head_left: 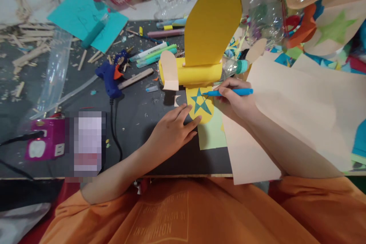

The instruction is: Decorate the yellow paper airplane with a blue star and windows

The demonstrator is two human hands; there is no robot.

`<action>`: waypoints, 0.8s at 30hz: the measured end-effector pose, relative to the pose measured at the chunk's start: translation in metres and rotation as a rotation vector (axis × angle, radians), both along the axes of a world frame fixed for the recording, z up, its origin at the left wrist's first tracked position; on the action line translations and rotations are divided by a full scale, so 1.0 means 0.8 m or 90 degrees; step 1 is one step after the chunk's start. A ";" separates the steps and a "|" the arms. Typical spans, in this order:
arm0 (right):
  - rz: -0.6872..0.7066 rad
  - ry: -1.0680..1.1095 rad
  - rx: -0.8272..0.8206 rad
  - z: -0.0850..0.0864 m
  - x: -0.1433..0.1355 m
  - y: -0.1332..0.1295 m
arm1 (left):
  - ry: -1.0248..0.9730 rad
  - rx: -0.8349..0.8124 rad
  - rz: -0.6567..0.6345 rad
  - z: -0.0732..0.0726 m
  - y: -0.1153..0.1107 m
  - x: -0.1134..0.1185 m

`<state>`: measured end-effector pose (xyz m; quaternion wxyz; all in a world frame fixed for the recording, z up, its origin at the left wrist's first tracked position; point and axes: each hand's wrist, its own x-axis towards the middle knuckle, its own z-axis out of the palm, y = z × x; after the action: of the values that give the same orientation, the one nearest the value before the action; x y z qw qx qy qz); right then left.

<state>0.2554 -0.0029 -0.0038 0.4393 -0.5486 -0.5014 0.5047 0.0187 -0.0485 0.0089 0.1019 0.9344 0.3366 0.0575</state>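
While the left hand rests, fingers spread, against the near yellow wing, the paper-wrapped bottle lies just beyond both hands, its long axis running left to right, teal cap pointing right; gripped in the right hand, well apart from the left, a blue pen points left.

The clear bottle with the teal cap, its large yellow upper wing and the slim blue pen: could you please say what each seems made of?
Clear bottle with teal cap: probably glossy plastic, as it looks see-through with highlights.
Large yellow upper wing: matte card or stiff paper, apparently, thin-edged and without shine.
Slim blue pen: likely smooth plastic, judging by its even colour.
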 end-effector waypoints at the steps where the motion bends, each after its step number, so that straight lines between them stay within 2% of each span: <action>1: -0.002 0.022 -0.003 -0.001 0.000 0.000 | 0.003 -0.002 -0.002 0.000 0.000 0.000; 4: 0.016 0.080 0.007 -0.002 0.001 0.000 | 0.008 0.010 -0.011 0.001 0.001 0.000; 9: 0.074 0.084 0.003 0.001 0.000 -0.006 | 0.003 0.041 -0.017 0.001 0.001 -0.002; 13: 0.044 0.107 -0.030 0.000 -0.006 -0.016 | -0.006 0.045 -0.010 0.000 -0.001 -0.002; 20: 0.047 0.045 0.007 -0.005 -0.011 -0.017 | -0.011 0.014 0.006 -0.002 -0.003 -0.003; 24: 0.047 0.029 0.004 -0.005 -0.012 -0.016 | -0.014 0.029 0.002 -0.002 -0.004 -0.003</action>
<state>0.2455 -0.0159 -0.0080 0.4337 -0.5163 -0.5127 0.5315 0.0164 -0.0516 0.0072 0.0840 0.9353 0.3353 0.0759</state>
